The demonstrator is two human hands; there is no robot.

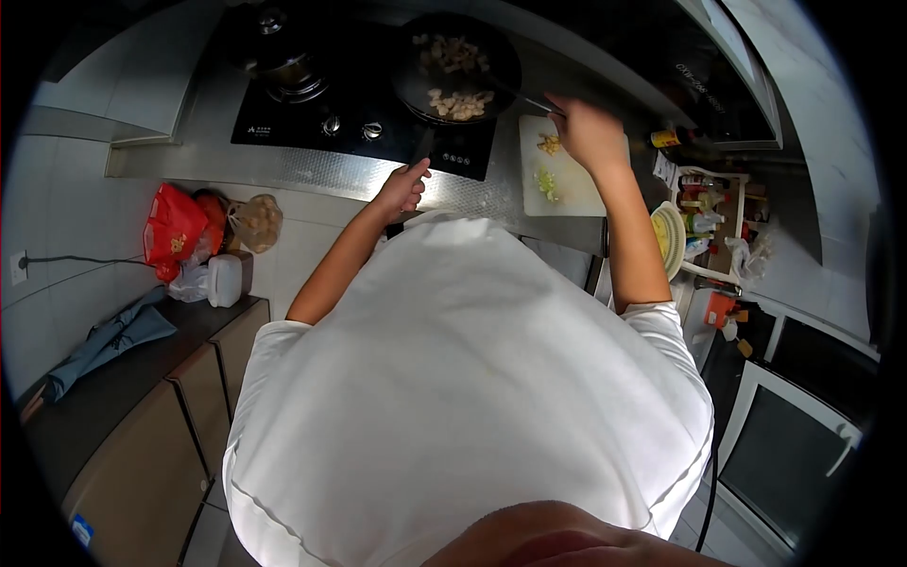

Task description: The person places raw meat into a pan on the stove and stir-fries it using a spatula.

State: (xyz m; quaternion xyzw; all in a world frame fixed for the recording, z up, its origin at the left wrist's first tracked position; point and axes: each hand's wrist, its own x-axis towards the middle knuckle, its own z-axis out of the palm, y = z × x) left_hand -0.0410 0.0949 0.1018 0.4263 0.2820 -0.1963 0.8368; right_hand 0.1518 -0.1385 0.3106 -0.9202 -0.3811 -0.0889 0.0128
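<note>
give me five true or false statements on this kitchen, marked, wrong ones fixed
1. The right hand holds a utensil that reaches into the pan. True.
2. The cutting board bears only green pieces. False: yellowish pieces lie on it too.
3. A pot stands left of the pan. True.
4. The left hand hangs free. False: it grips the pan handle.
5. The pan is empty. False: it holds food pieces.

Wide-angle view. Your white fabric shirt (472,378) shows brightest, softly shaded in its folds; the round black pan (454,80) nearly merges with the dim black glass hob (299,128). You see glare on the dimpled silver metal worktop (465,195), bowed lines and black corners.
</note>
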